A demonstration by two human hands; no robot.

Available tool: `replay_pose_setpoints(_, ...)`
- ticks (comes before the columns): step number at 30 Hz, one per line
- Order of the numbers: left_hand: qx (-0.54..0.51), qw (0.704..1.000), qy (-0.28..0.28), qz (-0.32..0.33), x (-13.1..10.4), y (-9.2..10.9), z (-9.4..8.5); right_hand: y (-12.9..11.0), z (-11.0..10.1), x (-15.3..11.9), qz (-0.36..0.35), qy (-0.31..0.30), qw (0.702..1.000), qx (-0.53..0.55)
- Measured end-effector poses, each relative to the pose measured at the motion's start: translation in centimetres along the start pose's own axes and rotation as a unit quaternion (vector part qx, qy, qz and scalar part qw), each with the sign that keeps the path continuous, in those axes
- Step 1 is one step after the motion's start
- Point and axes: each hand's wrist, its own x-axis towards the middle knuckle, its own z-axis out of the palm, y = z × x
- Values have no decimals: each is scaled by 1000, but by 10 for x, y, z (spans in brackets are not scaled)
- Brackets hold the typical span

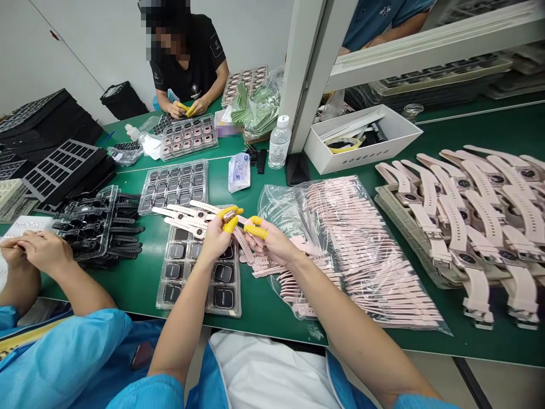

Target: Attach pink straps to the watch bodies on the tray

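Observation:
My left hand (220, 232), with yellow finger covers, is closed on a small watch body above a clear tray (233, 289) of dark square watch units. Close on its right, my right hand (266, 238), also with yellow finger covers, pinches a pale pink strap (243, 244) that hangs between the two hands. Several cream watches (183, 217) with straps lie at the tray's back edge, left of my hands. Loose pink straps (266, 266) lie under my right hand, beside a clear bag of pink straps (361, 250).
Pink watches (466, 216) fill a tray at the right. A bottle (280, 142) and a white box (361, 139) stand behind. Black-strapped watches (93, 227) lie left, near a co-worker's hands (42, 250). Another person (191, 62) works across the table.

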Motion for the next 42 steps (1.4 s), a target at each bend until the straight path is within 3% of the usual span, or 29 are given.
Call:
replay_pose_setpoints(6,179,964,-78,180,-2,-7,-3,4,2,0,-9,-49,999,-20)
replay_pose_setpoints(9,219,943,-111,225,-2,-7,-7,6,2,1,-3,-54,998,-18)
replay_pose_setpoints(18,229,943,-92,222,-3,-6,-2,5,6,1,1,-12,1000,26)
replay_pose_setpoints(26,228,944,-152,183,-7,3,-9,3,5,2,21,10,999,50)
replay_pose_setpoints(34,320,910,-156,211,-5,6,-7,8,0,5,45,28,998,19)
replay_pose_setpoints(42,232,943,-157,181,-7,6,-9,7,0,5,3,9,1000,0)
